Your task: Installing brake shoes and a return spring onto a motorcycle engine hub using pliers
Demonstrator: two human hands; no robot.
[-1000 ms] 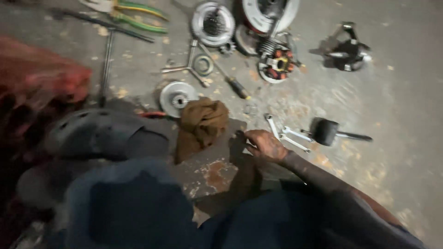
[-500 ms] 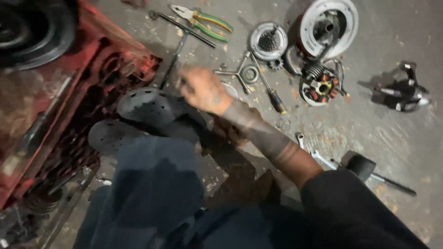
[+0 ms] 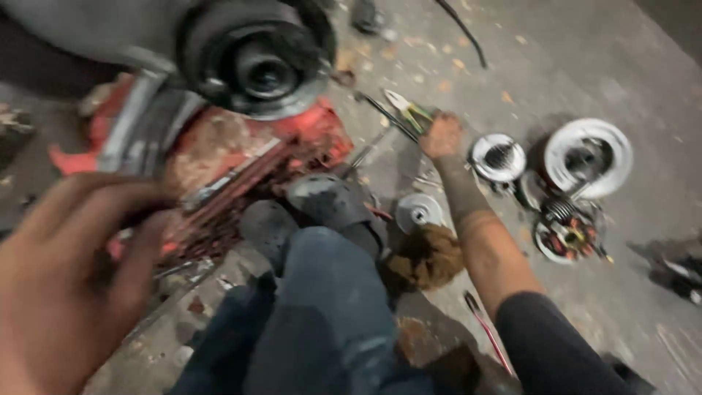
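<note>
Pliers [image 3: 411, 111] with green and yellow handles lie on the floor under the closed right hand [image 3: 442, 136], stretched out to grab them (grip blurry), while the left hand [image 3: 69, 281] hangs open, empty, close up.

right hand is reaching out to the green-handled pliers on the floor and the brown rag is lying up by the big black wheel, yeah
Not quite. In the head view the right hand does reach to the green-handled pliers on the concrete floor, but the brown rag lies beside the person's knee, just below the small silver disc, well away from the big black wheel at the top.
</note>
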